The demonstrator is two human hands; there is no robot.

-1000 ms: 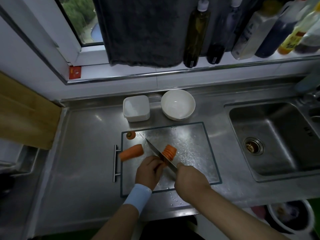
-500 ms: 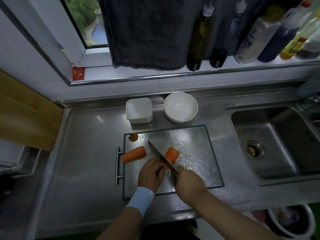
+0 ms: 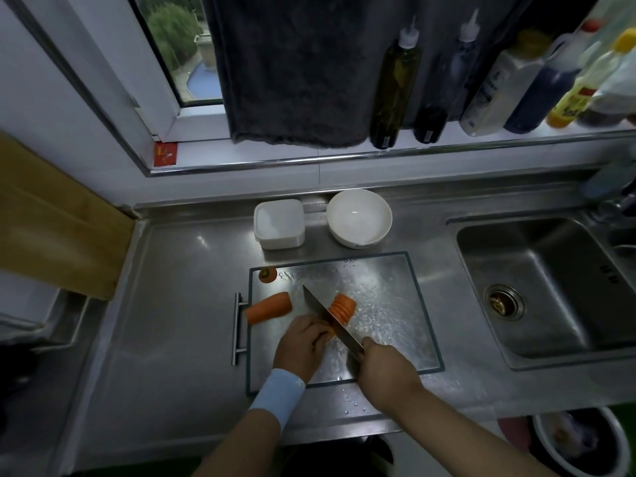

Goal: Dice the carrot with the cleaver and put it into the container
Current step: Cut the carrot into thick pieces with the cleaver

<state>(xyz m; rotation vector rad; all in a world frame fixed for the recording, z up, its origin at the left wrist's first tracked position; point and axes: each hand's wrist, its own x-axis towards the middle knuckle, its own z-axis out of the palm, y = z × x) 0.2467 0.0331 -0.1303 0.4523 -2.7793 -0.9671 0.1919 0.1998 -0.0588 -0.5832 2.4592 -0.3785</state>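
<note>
Orange carrot slices [image 3: 342, 309] beside cleaver [image 3: 321, 306]; red sticker [image 3: 166, 154], print illegible.

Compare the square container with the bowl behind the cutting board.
The container is square with rounded corners; the bowl is round. The container stands to the left, the bowl to the right, nearer the sink. Both are white and stand on the steel counter, apart from each other.

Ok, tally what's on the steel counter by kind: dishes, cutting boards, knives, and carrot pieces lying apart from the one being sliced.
White dishes: 2, a square container and a round bowl
Cutting board: 1
Cleaver: 1
Loose carrot pieces: 2, a long chunk and the stem end
Total: 6
</note>
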